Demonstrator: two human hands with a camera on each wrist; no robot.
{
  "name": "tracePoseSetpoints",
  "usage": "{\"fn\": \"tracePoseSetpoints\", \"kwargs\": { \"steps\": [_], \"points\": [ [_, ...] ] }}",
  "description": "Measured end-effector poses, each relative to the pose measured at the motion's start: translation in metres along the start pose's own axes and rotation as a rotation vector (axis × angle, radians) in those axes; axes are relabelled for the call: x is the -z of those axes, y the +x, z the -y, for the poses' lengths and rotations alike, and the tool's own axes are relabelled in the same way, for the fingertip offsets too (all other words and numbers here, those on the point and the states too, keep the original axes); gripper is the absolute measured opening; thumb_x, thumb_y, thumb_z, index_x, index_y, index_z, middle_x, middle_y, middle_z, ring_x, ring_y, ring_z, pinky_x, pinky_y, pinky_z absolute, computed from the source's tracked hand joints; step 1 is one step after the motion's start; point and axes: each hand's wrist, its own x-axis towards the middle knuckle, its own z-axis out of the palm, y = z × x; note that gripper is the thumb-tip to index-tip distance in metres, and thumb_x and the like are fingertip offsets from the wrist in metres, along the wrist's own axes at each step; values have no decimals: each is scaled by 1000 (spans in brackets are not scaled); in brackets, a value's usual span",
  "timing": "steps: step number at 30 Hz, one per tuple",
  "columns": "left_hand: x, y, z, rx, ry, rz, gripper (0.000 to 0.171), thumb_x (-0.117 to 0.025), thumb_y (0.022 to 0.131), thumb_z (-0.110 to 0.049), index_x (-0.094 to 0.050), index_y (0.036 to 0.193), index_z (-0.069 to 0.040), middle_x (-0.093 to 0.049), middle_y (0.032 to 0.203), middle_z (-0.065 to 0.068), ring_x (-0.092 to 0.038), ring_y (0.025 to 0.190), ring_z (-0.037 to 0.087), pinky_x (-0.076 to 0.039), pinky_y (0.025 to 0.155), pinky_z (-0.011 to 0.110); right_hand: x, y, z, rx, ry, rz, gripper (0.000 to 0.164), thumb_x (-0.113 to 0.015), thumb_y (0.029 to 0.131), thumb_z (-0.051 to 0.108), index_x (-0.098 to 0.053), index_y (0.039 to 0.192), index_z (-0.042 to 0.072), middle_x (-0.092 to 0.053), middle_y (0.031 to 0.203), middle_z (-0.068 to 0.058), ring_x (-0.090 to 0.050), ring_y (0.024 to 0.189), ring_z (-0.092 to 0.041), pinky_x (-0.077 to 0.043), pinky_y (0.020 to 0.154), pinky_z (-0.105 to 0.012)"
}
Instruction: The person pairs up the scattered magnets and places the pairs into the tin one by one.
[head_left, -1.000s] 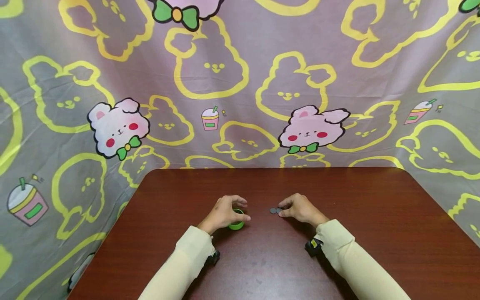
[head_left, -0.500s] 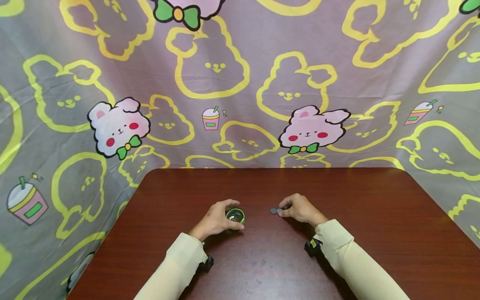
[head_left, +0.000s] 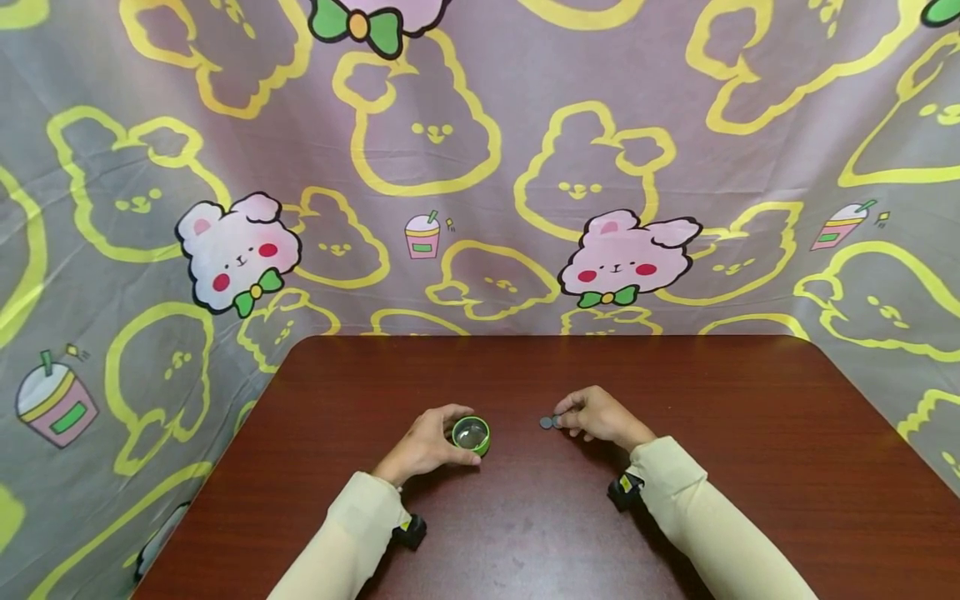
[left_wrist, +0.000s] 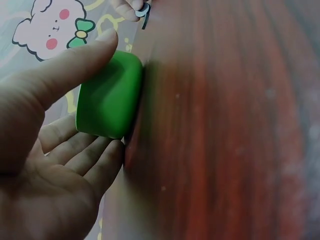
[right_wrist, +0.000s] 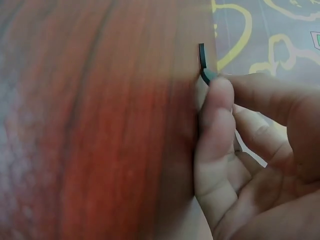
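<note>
A small round green container (head_left: 471, 436) with an open top and a greyish inside stands on the brown table, left of its middle. My left hand (head_left: 431, 442) holds it from the left, thumb on the near side and fingers around the far side. In the left wrist view its green wall (left_wrist: 107, 97) shows between thumb and fingers. To the right, my right hand (head_left: 600, 417) pinches a small dark disc (right_wrist: 209, 76) by its edge, tilted up from the tabletop. A second dark grey disc (head_left: 546, 422) lies flat just left of the fingertips, overlapping the pinched one in the head view.
Both hands work over a dark reddish-brown wooden table (head_left: 540, 533) with rounded far corners. Behind it and on both sides hangs a grey-pink cloth (head_left: 480, 283) printed with rabbits and cups. Black wrist cameras sit at both cream sleeves (head_left: 678, 483).
My left hand has moved left from above the green container and now grips its side. My right hand stays by the discs, its fingers shifted slightly, and the pinched disc's edge is lifted.
</note>
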Motion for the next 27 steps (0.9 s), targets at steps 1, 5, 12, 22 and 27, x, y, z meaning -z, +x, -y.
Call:
{"fn": "tracePoseSetpoints", "kwargs": {
  "steps": [1, 5, 12, 22, 27],
  "points": [
    [0, 0, 0, -5, -3, 1, 71, -93, 66, -7, -60, 128, 6, -69, 117, 13, -64, 112, 31, -51, 97, 43, 0, 0, 0, -7, 16, 6, 13, -70, 89, 0, -74, 101, -4, -67, 72, -3, -59, 61, -13, -50, 51, -27],
    [-1, 0, 3, -23, -32, 6, 69, -92, 66, -4, -61, 127, 7, -69, 115, 14, -65, 110, 31, -51, 96, 44, 2, 0, 0, -50, 144, 31, 19, -63, 91, -6, -69, 108, -11, -71, 83, -11, -66, 65, -14, -58, 60, -29],
    [-1, -1, 4, -25, -34, -7, 66, -92, 67, -4, -63, 125, 4, -70, 113, 12, -66, 108, 28, -53, 93, 37, 4, 0, 0, -94, 335, 65, 24, -55, 95, -10, -59, 116, -21, -71, 94, -20, -71, 75, -17, -60, 69, -29],
    [-2, -3, 2, -22, -33, -5, 65, -92, 68, -5, -63, 125, 3, -70, 113, 11, -66, 108, 27, -53, 92, 37, 5, -1, 0, -97, 375, 64, 19, -62, 92, -10, -60, 110, -18, -69, 94, -19, -72, 76, -19, -61, 70, -31],
    [-2, -3, 1, -24, -36, -4, 64, -92, 68, -4, -63, 125, 4, -70, 113, 11, -66, 108, 27, -53, 91, 32, 5, -1, 1, -106, 355, 44, 18, -65, 91, -9, -60, 107, -16, -70, 93, -19, -72, 75, -20, -61, 68, -32]
  ]
}}
